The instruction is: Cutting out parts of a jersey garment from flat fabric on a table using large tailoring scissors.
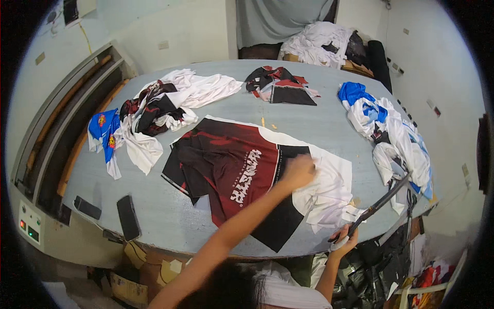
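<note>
A maroon and black printed fabric piece [226, 165] with white lettering and a white border lies spread on the middle of the table. My left hand [300, 172] reaches across it, fingers curled at the edge between the black panel and the crumpled white fabric [329, 190]; motion blurs its fingertips. Close to the table's front edge, my right hand [345, 242] grips a pair of long dark scissors [381, 203]. Their blades point up and to the right, away from the printed piece, over the right part of the table.
On the grey table [170, 216], a mixed cloth pile [154, 108] lies at the left, black and red pieces [288, 87] at the back, blue and white garments [391, 134] at the right. Two dark phone-like objects [128, 217] rest front left. A roller machine [67, 123] adjoins the left side.
</note>
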### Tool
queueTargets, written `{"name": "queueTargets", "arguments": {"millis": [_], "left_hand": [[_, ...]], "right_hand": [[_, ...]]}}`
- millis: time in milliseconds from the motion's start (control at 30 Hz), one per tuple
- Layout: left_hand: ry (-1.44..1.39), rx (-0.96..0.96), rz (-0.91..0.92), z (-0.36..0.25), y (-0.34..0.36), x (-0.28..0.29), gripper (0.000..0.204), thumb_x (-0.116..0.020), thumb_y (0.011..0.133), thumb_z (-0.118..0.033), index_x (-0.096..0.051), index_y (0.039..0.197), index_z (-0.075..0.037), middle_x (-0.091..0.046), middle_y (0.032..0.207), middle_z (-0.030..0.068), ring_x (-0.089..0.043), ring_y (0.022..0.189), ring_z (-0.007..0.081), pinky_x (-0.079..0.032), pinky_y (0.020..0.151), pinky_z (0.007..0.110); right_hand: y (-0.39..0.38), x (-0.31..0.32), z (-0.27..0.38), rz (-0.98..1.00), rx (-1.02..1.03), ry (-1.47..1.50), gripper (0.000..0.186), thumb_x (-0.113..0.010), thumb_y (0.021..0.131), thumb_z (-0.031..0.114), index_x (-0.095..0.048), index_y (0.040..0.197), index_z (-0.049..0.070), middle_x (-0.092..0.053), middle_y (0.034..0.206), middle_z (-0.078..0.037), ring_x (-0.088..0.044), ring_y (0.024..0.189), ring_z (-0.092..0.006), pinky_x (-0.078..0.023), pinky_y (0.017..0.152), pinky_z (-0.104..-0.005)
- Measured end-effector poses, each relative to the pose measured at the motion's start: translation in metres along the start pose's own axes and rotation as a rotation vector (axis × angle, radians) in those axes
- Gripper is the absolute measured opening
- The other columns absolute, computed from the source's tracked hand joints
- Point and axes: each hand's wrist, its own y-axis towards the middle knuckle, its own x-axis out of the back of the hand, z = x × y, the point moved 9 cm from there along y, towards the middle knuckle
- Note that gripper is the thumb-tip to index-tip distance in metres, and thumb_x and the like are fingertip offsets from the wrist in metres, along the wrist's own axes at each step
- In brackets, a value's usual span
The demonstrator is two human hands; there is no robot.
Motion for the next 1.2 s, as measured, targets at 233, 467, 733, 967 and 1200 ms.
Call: {"name": "queueTargets", "arguments": {"millis": [233,467,733,967,1200], "left_hand": [[0.324,0.645,-0.121,0.169,-0.157,0.075,0.084,-0.045,0.076,-0.068,-0.031,0.139,-0.014,-0.022,0.145,0.0176,-0.009,0.131,0.0503,-0.002,0.092,0.074],[0.506,0.381,-0.304,0.23,-0.145,0.139,0.062,-0.044,0.086,-0.051,-0.04,0.133,-0.01,-0.034,0.14,0.0126,-0.028,0.13,0.0316,-0.018,0.104,0.055],[0.454,-0.2,-0.271,0.057,-0.034,0.039,0.054,-0.057,0.078,-0.039,-0.049,0.118,-0.003,-0.045,0.126,0.0158,-0.039,0.12,0.0309,-0.029,0.095,0.054],[0.075,-0.249,0.296,-0.004,0.033,-0.074,0.056,-0.046,0.085,-0.046,-0.046,0.127,-0.008,-0.036,0.137,0.0176,-0.026,0.131,0.035,-0.017,0.104,0.056],[0.351,0.85,0.012,0.168,-0.03,0.103,0.083,-0.036,0.078,-0.071,-0.024,0.141,-0.019,-0.009,0.147,0.0213,0.005,0.131,0.052,0.001,0.094,0.073]], "right_hand": [[0.016,0.008,-0.023,0.056,-0.076,-0.084,0.016,-0.054,0.09,0.015,-0.047,0.082,0.003,-0.044,0.057,0.001,-0.044,0.041,-0.0081,-0.035,0.038,-0.0227],[0.021,0.023,-0.044,-0.1,-0.146,0.046,0.025,-0.056,0.089,0.026,-0.047,0.078,0.005,-0.043,0.05,-0.002,-0.044,0.035,-0.0123,-0.034,0.033,-0.0256],[0.02,0.04,-0.061,-0.189,-0.241,0.141,0.027,-0.055,0.09,0.025,-0.047,0.078,0.002,-0.042,0.049,-0.003,-0.041,0.035,-0.0124,-0.032,0.034,-0.0269],[0.026,0.031,-0.046,-0.111,-0.209,0.01,0.036,-0.054,0.089,0.032,-0.045,0.067,0.006,-0.04,0.046,-0.003,-0.039,0.034,-0.0123,-0.032,0.033,-0.0254],[0.024,0.023,-0.038,-0.111,-0.248,0.072,0.031,-0.056,0.089,0.03,-0.046,0.074,0.005,-0.042,0.05,-0.003,-0.042,0.034,-0.0134,-0.034,0.031,-0.0266]]}}
